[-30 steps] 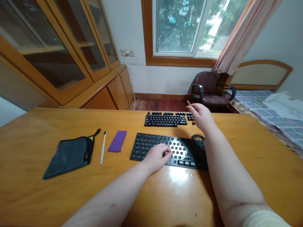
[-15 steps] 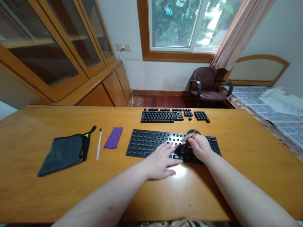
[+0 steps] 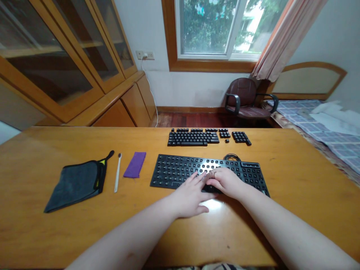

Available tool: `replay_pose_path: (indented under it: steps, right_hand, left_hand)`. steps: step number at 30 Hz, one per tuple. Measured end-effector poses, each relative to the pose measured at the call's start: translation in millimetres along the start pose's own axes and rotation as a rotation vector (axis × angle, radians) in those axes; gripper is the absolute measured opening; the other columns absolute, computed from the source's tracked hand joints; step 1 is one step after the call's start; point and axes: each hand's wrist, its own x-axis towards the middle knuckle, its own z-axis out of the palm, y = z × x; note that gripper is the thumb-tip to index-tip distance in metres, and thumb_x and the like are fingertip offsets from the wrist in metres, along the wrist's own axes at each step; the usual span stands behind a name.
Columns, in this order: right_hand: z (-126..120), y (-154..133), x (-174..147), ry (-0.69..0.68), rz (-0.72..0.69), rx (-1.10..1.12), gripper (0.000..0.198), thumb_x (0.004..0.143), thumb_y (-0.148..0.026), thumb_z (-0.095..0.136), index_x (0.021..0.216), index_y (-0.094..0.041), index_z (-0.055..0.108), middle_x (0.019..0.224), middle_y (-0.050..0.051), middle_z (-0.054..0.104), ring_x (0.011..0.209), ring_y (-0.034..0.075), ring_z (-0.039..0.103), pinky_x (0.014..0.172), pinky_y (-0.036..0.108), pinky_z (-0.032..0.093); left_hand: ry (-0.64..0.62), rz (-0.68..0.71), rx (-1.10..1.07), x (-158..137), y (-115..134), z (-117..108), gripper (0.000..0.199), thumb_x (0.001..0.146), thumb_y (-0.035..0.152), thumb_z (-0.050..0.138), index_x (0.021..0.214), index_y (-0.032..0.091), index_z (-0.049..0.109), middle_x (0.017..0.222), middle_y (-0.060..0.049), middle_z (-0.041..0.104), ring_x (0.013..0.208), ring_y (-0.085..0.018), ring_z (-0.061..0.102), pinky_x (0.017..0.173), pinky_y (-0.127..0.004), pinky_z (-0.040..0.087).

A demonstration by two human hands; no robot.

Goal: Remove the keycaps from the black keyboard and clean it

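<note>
A black keyboard (image 3: 171,170) without most of its keycaps lies on the desk, its bare switch stems showing. My left hand (image 3: 189,195) rests palm down on its front edge, fingers spread. Closed and bent over the keyboard's middle, my right hand (image 3: 225,182) has its fingertips close to the left fingers. It grips a thin wire keycap puller, now mostly hidden by the fingers. Behind the keyboard, the removed keycaps (image 3: 191,138) sit in rows laid out like the keyboard. A coiled black cable (image 3: 232,156) lies at the keyboard's back edge.
Left of the keyboard lie a purple cloth (image 3: 135,165), a white toothbrush (image 3: 117,174) and a folded dark grey cloth (image 3: 80,180) with black trim. Beyond the wooden desk (image 3: 84,240) stand a maroon armchair (image 3: 243,95), a bed (image 3: 303,116) and a glass-door cabinet (image 3: 84,75).
My right hand has moved left and down toward the left fingers, and the wire keycap puller is now mostly covered. The keyboard's right end has shifted slightly toward me. My left hand stays put.
</note>
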Motion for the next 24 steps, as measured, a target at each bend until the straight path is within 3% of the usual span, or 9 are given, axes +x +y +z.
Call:
replay_pose_path:
  steps: [5,10,17,24]
  right_hand:
    - [0,5,-1,0.003,-0.152,0.124,0.031,0.091,-0.039,0.045,0.079,-0.02,0.067,0.083,0.005,0.069,0.079,0.016,0.063,0.075,0.028,0.046]
    - [-3,4,-3,-0.013,-0.219,0.157,0.03,0.089,-0.04,0.048,0.078,-0.02,0.067,0.078,0.005,0.069,0.077,0.015,0.062,0.073,0.026,0.045]
    - [-21,-3,-5,-0.105,-0.185,0.122,0.023,0.082,-0.04,0.06,0.08,-0.019,0.07,0.075,0.004,0.068,0.072,0.015,0.062,0.067,0.024,0.045]
    - [-22,-4,-6,-0.173,-0.123,0.039,0.02,0.085,-0.033,0.056,0.087,-0.02,0.07,0.084,0.006,0.07,0.079,0.016,0.064,0.074,0.025,0.046]
  left_hand:
    - [0.03,0.006,0.002,0,-2,4,0.059,0.075,0.045,0.063,0.13,0.034,0.046,0.149,-0.007,0.025,0.137,-0.034,0.018,0.108,-0.056,0.014]
    - [0.014,0.019,0.019,1,-3,5,0.06,0.077,0.046,0.061,0.133,0.033,0.043,0.151,-0.008,0.021,0.137,-0.033,0.016,0.109,-0.053,0.012]
    - [-0.015,-0.012,0.039,1,-2,4,0.055,0.077,0.047,0.059,0.128,0.028,0.049,0.151,-0.011,0.018,0.139,-0.031,0.012,0.11,-0.051,0.011]
    - [-0.008,-0.002,0.023,0,-3,5,0.055,0.078,0.048,0.058,0.13,0.034,0.046,0.152,-0.008,0.014,0.139,-0.031,0.012,0.11,-0.052,0.01]
